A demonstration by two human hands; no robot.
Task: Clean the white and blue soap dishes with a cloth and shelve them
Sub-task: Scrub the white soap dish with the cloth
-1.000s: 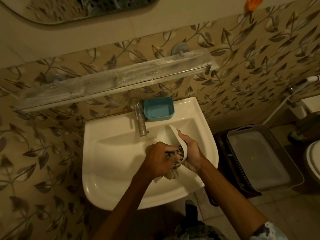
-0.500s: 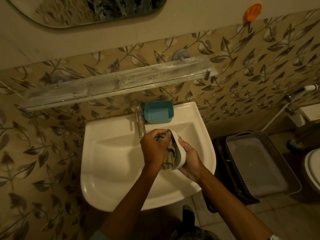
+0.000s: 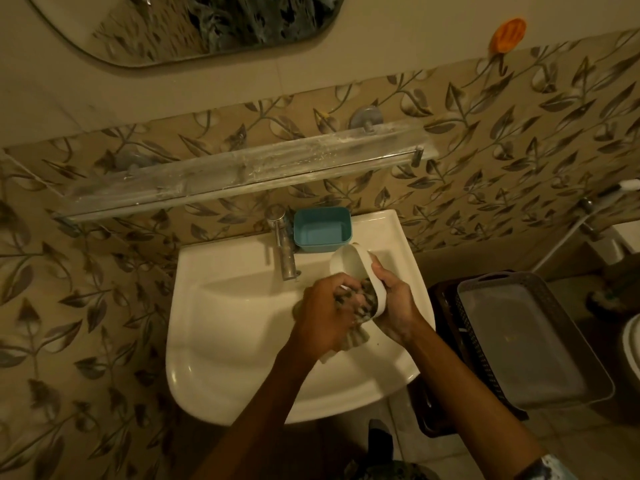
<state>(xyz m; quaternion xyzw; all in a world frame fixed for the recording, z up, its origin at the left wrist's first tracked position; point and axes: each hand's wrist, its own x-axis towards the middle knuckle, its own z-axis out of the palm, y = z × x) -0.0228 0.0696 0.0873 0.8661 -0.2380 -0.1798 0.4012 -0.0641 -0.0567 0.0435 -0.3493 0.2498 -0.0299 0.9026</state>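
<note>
While inside sink rim (image 3: 398,244), wht dish (image 3: 349,265)

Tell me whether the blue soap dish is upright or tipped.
Upright. The blue soap dish sits flat on the sink ledge beside the tap, its open top facing up.

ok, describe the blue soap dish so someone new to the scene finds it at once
Start at the white ceramic sink. On its back ledge, just right of the chrome tap, sits the rectangular teal-blue plastic soap dish, open side up. It is the only blue item and is untouched, unlike the white oval soap dish gripped by the right hand.
</note>
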